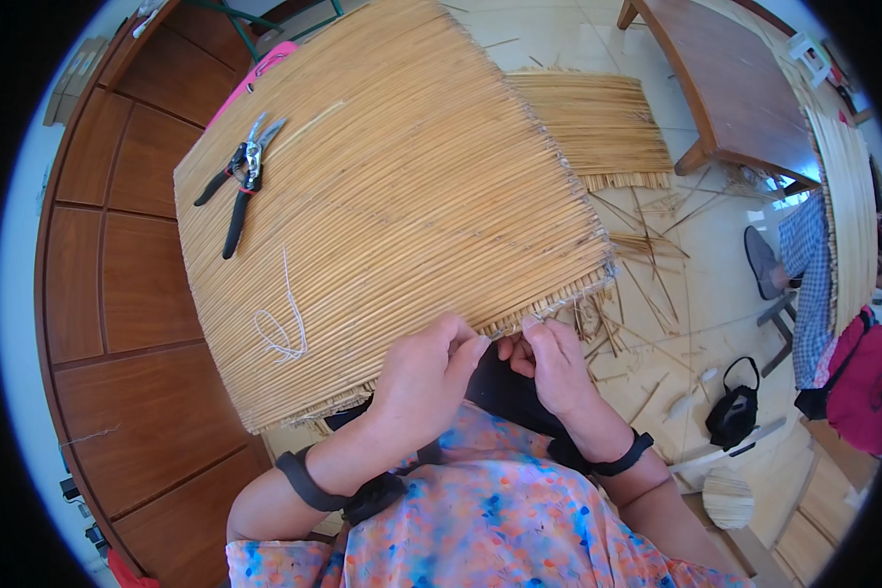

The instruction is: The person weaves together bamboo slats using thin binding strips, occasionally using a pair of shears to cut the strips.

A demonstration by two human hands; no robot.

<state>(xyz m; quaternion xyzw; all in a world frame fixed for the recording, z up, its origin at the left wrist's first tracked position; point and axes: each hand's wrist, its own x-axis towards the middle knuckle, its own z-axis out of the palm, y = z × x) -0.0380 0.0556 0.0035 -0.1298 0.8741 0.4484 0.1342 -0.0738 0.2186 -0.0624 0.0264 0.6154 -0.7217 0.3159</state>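
1. Pinched tight: left hand (423,377) and right hand (556,370), both clamping the broad golden-brown straw mat (412,196) at its near edge!
2. It spreads before the person, black-handled metal pruning shears (254,159) lying on top.

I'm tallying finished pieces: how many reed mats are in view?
3: the large mat by the left hand and right hand, a smaller mat on the floor beyond, and a paler mat at far right. More may be hidden.

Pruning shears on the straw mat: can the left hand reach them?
Probably yes: the pruning shears lie uncovered, and between them and the left hand the straw mat bears only white thread.
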